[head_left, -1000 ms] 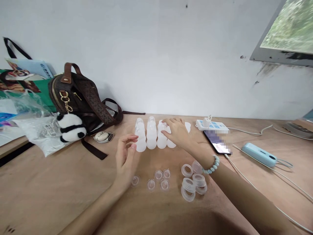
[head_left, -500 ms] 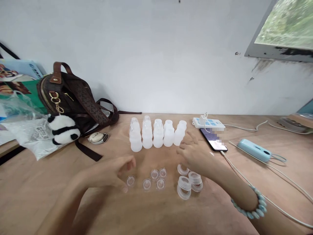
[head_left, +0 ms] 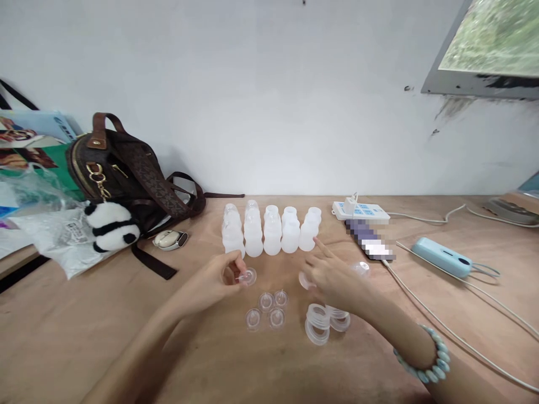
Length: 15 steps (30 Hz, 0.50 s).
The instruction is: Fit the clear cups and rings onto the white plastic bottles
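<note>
At the far left of the table [head_left: 76, 314] a brown handbag [head_left: 122, 168] leans by the wall with a panda plush [head_left: 110, 225] hanging in front of it, a crumpled plastic bag [head_left: 50, 235] further left, and a small white mouse-like gadget [head_left: 169, 239] just right of the strap.

Nearer the middle, the left hand [head_left: 213, 280] has its fingers [head_left: 236, 268] pinched together on a clear silicone nipple [head_left: 248, 275], lifted off the table and turned so its tip points left, into the hand, with its round flange facing right. Just near of it three more clear nipples [head_left: 266, 311] sit upright in a loose cluster. Beyond them, two rows of frosted white bottles [head_left: 272, 233] stand upright, mouths open.

Right of centre, the right hand [head_left: 337, 280] hovers with the forefinger stretched toward the bottles while the other fingers close on a clear collar ring [head_left: 305, 279], its opening facing left toward the nipple. The two held pieces lie roughly level, near each other but apart, flange toward ring. Below that hand a short stack of collar rings [head_left: 319, 324] rests on the table, and a clear domed cap [head_left: 361, 268] lies just beyond the knuckles. A beaded bracelet [head_left: 425, 365] circles the right wrist.

Further right lie a phone [head_left: 369, 244], a white power strip [head_left: 360, 211] and a pale blue device [head_left: 440, 257] with cables.
</note>
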{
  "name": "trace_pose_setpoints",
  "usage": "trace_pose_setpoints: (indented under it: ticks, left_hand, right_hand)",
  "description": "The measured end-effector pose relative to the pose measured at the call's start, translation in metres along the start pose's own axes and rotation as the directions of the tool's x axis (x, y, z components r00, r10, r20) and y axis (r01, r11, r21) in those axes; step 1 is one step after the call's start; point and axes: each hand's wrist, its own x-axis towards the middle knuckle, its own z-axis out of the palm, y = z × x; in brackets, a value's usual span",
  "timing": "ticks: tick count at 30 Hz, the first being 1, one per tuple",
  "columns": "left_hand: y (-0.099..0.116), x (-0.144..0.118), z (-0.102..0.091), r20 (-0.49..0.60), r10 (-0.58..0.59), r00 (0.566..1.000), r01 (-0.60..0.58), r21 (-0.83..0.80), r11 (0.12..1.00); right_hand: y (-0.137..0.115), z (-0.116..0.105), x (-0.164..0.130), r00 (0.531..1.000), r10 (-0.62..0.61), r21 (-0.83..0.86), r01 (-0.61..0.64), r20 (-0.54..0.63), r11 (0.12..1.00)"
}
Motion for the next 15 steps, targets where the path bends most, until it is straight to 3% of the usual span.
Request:
trace_pose_setpoints:
  ticks: [3,7,9,15]
  left_hand:
    - [0.007,0.003,0.015,-0.119,0.038,0.992,-0.058,-0.169,0.984]
    - [0.014,0.004,0.036,-0.187,0.059,0.98,-0.124,-0.356,0.926]
    - [0.016,0.003,0.045,-0.187,0.051,0.981,-0.126,-0.418,0.899]
    - [0.013,0.001,0.054,-0.124,0.024,0.992,-0.086,-0.524,0.847]
  right_hand:
    - [-0.011,-0.018,0.0,0.972,0.053,0.197,-0.007,-0.228,0.98]
    - [-0.033,-0.028,-0.001,0.878,0.004,0.403,0.216,-0.479,0.889]
    - [-0.041,-0.023,0.0,0.868,-0.028,0.399,0.256,-0.495,0.881]
    - [-0.046,-0.004,0.006,0.876,0.008,0.387,0.204,-0.482,0.899]
